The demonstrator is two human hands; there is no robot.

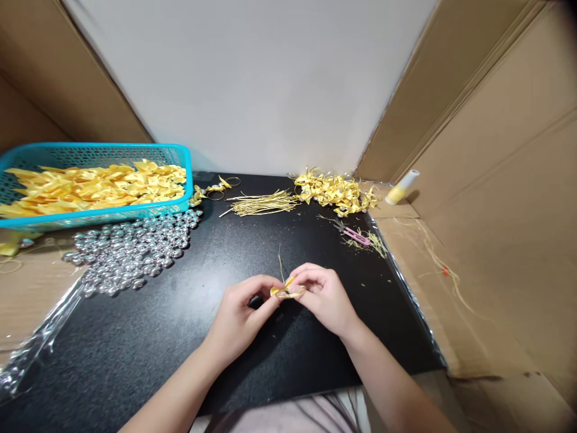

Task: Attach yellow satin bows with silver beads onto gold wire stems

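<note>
Over the front middle of the black table, my left hand (246,308) pinches a small yellow ribbon bow (274,291) between thumb and fingers. My right hand (325,298) is closed on a thin gold loop (291,295) joined to the bow, and its fingertips nearly meet those of my left. A gold cord end (280,263) sticks up from between the hands. Fingers cover part of the piece, so I cannot tell how loop and ribbon are fastened. Farther back lies a bundle of cut gold cords (262,203).
A turquoise basket (188,174) of yellow ribbon pieces stands at the left, with silver beads (135,252) before it. Finished-looking yellow bows (333,191) are heaped at the back right. Pink thread snips (354,233) lie on cord scraps near a spool (402,187). Cardboard walls (496,180) flank the table.
</note>
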